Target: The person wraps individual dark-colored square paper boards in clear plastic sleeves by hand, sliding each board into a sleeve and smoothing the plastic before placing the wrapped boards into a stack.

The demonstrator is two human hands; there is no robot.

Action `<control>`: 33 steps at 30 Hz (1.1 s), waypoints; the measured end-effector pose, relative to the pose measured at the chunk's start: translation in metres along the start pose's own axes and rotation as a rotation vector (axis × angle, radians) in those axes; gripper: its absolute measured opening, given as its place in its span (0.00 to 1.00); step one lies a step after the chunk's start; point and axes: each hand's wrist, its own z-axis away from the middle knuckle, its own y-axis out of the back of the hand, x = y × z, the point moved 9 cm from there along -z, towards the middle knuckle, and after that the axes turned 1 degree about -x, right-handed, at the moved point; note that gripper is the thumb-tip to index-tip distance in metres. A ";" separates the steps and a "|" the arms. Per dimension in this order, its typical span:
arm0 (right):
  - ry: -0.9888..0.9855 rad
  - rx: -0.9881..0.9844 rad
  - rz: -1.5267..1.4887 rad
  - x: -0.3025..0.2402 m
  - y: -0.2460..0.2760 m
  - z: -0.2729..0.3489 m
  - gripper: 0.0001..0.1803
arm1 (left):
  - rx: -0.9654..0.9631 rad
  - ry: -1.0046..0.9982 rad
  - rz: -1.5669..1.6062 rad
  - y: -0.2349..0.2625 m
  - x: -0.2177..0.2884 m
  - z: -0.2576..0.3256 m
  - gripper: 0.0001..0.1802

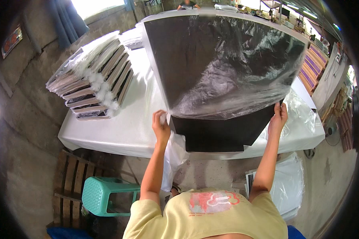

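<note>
A large flat black board stands tilted over the table in front of me. A clear plastic bag covers its upper part, wrinkled and shiny. The board's lower part sticks out bare below the bag's edge. At the board's lower left, my left hand is closed in a pinch on the plastic, with a loose whitish sheet hanging beneath it. My right hand grips the board's right edge just under the bag, thumb toward me.
Plastic-wrapped flat panels are stacked at the left on the white-covered table. Loose clear plastic lies at its right. A green stool, a wooden pallet and wrapped sheets are below. A person is at the back.
</note>
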 end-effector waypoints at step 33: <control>0.152 -0.503 1.292 0.085 0.067 0.156 0.05 | -0.553 0.414 -0.865 0.047 -0.016 0.163 0.16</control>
